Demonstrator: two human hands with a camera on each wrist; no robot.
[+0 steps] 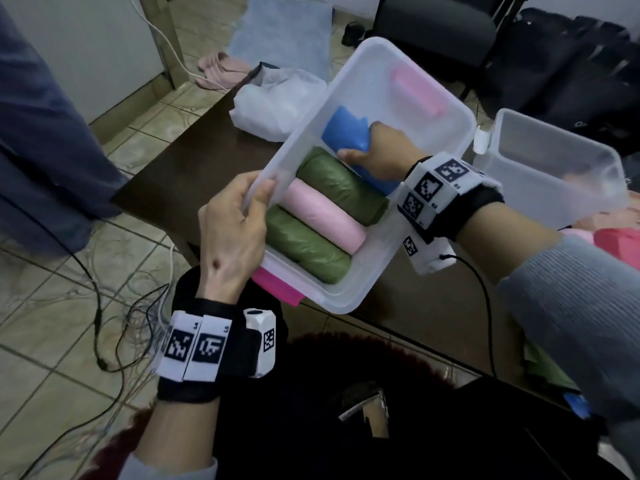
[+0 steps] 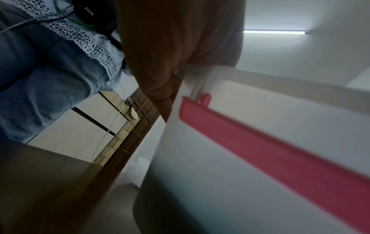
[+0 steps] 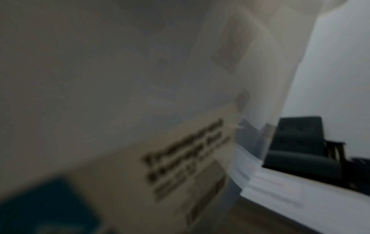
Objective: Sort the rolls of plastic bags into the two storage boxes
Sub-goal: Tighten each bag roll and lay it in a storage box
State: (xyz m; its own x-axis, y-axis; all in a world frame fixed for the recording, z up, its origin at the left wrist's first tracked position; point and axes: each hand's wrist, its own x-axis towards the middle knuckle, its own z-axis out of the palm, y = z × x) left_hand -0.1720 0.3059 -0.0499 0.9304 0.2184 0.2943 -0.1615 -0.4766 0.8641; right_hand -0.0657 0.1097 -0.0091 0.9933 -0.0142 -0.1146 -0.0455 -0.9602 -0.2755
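A clear storage box (image 1: 408, 74) with pink clasps is tilted above the brown table. Inside lie a green roll (image 1: 341, 187), a pink roll (image 1: 327, 218) and a second green roll (image 1: 306, 245) side by side. My left hand (image 1: 242, 216) grips the box's near-left rim; in the left wrist view its fingers (image 2: 160, 74) curl over the rim beside a pink clasp (image 2: 280, 152). My right hand (image 1: 375, 154) reaches into the box and holds a blue roll (image 1: 346, 133) next to the far green roll. A second clear box (image 1: 554, 168) stands at the right, its contents unclear.
A white plastic bag (image 1: 277, 102) lies on the table (image 1: 194, 161) behind the box. Pink and red things (image 1: 616, 242) sit at the right edge. Cables (image 1: 104, 306) trail over the tiled floor at left. Another person's jeans (image 1: 41, 133) stand at the left. Dark chairs (image 1: 436, 32) stand behind.
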